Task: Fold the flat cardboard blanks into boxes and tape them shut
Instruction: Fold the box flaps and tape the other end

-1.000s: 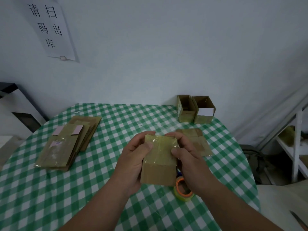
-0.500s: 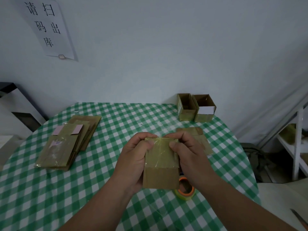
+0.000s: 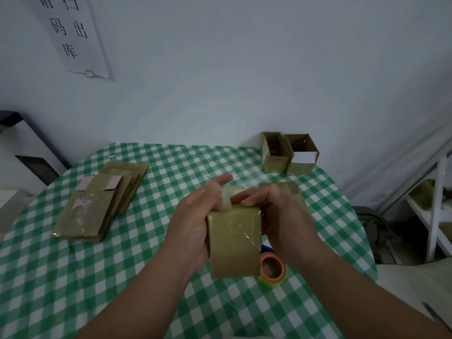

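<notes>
We hold a small cardboard box in the air above the near right part of the checked table, its long axis upright and its taped face towards us. Our left hand wraps its left side, thumb pinching a loose tape end at the top edge. Our right hand grips the right side, fingers curled over the top — both equally close. A tape roll lies just beneath. Flat blanks sit stacked towards the left edge; two open boxes stand at the far right edge.
</notes>
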